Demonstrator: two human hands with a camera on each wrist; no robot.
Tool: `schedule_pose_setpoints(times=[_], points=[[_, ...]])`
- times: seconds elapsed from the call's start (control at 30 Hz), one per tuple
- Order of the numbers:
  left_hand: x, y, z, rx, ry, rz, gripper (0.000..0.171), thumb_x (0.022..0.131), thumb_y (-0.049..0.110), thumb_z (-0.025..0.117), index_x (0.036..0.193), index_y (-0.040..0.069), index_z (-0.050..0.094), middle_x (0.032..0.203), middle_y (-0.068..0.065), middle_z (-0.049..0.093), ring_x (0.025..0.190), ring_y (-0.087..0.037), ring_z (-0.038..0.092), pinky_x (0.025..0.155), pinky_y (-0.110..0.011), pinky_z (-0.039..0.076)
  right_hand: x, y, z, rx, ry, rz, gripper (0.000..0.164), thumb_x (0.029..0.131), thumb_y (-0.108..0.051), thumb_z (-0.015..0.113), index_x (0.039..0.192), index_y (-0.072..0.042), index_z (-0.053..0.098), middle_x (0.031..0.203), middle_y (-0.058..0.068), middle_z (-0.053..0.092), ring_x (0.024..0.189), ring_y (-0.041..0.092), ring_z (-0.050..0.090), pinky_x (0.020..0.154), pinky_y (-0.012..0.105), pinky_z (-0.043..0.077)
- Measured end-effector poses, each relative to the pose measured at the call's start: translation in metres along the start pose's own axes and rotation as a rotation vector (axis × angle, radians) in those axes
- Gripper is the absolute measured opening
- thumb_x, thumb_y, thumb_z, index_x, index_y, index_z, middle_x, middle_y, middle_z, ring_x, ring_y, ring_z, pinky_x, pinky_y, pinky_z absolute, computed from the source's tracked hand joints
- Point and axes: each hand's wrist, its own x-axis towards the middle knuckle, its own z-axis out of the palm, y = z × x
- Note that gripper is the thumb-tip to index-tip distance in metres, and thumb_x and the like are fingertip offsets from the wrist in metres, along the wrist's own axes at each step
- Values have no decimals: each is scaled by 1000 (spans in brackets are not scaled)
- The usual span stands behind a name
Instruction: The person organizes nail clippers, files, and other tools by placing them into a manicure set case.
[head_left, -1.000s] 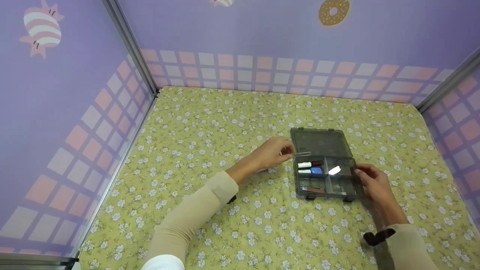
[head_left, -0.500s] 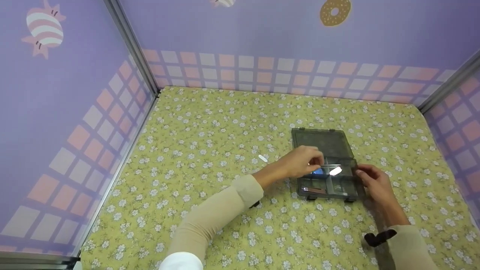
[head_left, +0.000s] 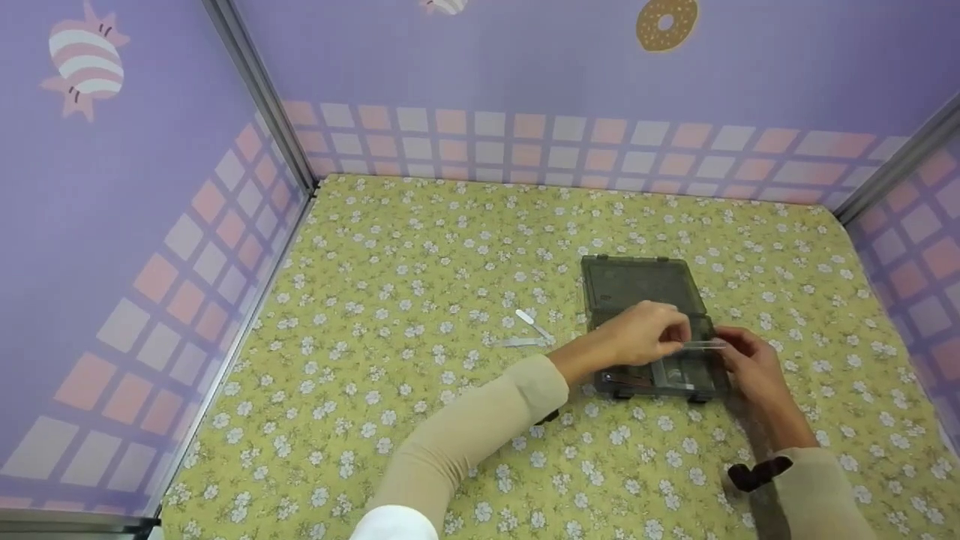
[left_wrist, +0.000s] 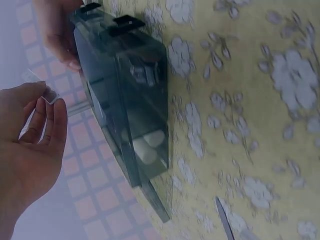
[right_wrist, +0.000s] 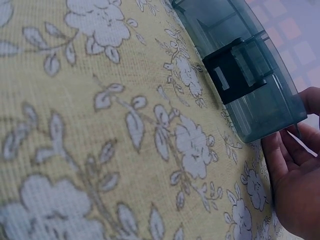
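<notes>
A smoky grey compartment box (head_left: 679, 394) stands with its lid (head_left: 641, 285) laid back. My left hand (head_left: 649, 334) is over it, pinching a thin clear strip (head_left: 703, 345) between thumb and fingertips; the strip points right, toward my other hand. My right hand (head_left: 757, 371) grips the box's right side, thumb at the rim and fingers down the outer wall. A nail clipper (head_left: 628, 380) lies in the near left compartment. White rounded pieces (left_wrist: 147, 150) show through the box wall in the left wrist view. My left hand and forearm hide much of the far compartments.
On the flowered cloth (head_left: 420, 300), left of the box, lie a small pale strip (head_left: 529, 321) and a second whitish strip (head_left: 519, 343), their right ends close together. Purple patterned panels (head_left: 480, 67) rise at the back and both sides.
My left hand has moved right across the box with the clear strip, from its left edge toward the right side. The pale strips on the cloth have come into view. My right hand stays put.
</notes>
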Motion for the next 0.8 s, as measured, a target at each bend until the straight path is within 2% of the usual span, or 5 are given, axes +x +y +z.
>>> schedule_pose_setpoints(times=[0.17,0.43,0.8], points=[[8,7,13,0,-30,5,13,108,20,65,117,15,74,111,6,65,95,1,59,83,-10,48,1,2,0,-8,-6,-17,55,112,-36,55,150,4,52,136,13,58,104,2,61,83,19,54],[14,13,30,21,-94,9,9,107,19,66,114,17,72,107,9,64,91,3,58,80,-9,48,2,2,1,-9,0,-15,54,111,-36,56,149,3,53,127,-1,61,106,3,59,84,18,52],[13,15,39,73,-104,-18,12,105,18,68,116,16,74,108,9,66,91,2,61,79,-9,48,0,0,0,10,11,-13,51,111,-34,58,146,3,55,122,-3,63,104,5,60,83,19,53]])
